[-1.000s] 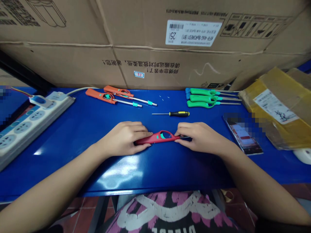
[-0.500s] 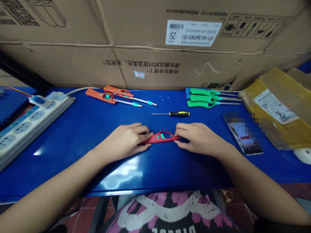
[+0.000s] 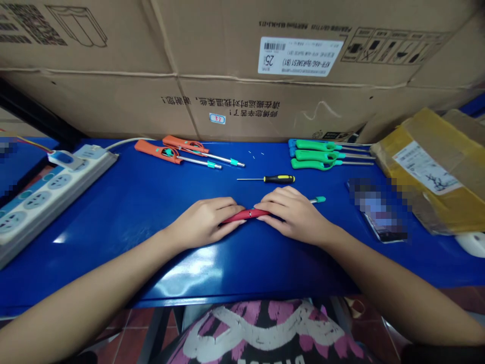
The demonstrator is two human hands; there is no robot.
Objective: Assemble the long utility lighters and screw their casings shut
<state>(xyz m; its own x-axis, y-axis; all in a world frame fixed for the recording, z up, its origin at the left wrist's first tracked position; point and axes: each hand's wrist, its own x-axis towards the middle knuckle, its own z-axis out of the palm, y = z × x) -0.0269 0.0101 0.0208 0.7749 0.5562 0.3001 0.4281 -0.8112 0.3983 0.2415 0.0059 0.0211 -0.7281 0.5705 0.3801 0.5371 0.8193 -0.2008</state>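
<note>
A red long-nosed lighter (image 3: 245, 215) lies on the blue table (image 3: 132, 202), and both hands grip it. My left hand (image 3: 206, 221) is closed round its handle end. My right hand (image 3: 290, 213) covers the trigger part, fingers curled over it. The lighter's metal nozzle with a teal tip (image 3: 317, 200) sticks out to the right past my right hand. A small screwdriver (image 3: 271, 178) with a black and yellow handle lies just behind my hands.
Two orange lighters (image 3: 178, 151) lie at the back left, three green ones (image 3: 318, 154) at the back right. A white power strip (image 3: 41, 194) sits on the left, a phone (image 3: 381, 217) and a yellow parcel (image 3: 435, 172) on the right. Cardboard boxes (image 3: 235, 71) wall the back.
My right hand slid left along the lighter and now covers its trigger loop. The teal nozzle tip has come into sight on its right. My left hand stayed on the handle.
</note>
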